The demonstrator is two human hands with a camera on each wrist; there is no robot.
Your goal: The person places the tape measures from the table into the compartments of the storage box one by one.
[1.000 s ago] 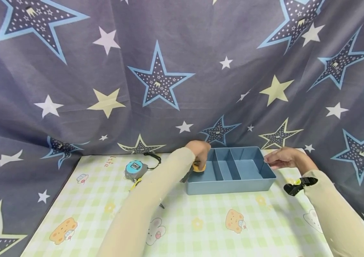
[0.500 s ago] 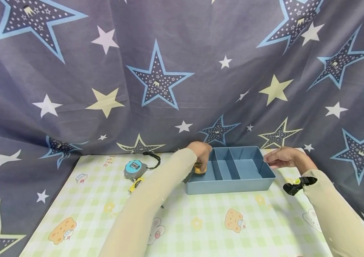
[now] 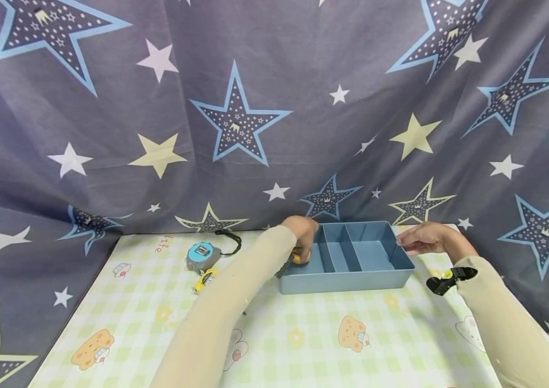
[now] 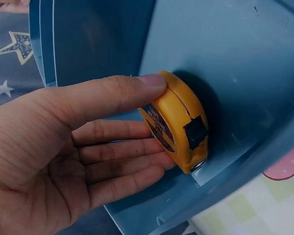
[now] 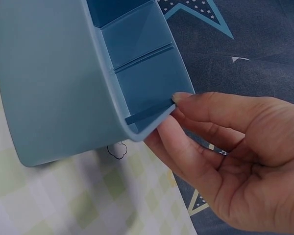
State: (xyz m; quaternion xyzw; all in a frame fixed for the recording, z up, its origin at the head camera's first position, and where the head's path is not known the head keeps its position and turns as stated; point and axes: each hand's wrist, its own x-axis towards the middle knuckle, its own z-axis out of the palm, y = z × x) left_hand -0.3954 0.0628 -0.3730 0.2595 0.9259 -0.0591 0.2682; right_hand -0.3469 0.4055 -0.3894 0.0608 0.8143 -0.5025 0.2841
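A yellow-orange tape measure [image 4: 174,105] with a black button stands on its edge within the left compartment of a blue divided box [image 3: 347,282]. My left hand [image 3: 301,233] holds it, thumb on top and fingers behind its labelled side. In the left wrist view the tape measure is close over the compartment's floor. At the box's other end, my right hand [image 3: 424,238] pinches the corner of the rim, thumb at the inner edge and fingers outside, as the right wrist view shows. The middle and right compartments hold nothing.
Left of the box, a grey and turquoise tape measure [image 3: 203,255] with a black wrist strap lies on the checked tablecloth [image 3: 303,350]. A small yellow tape measure [image 3: 204,280] lies beside it, partly behind the left sleeve. A star-patterned curtain [image 3: 255,183] hangs along the back edge.
The left hand has sunk slightly with the tape measure in the compartment. Its sleeve has shifted right, uncovering more of the small yellow tape measure. The right hand keeps its hold.
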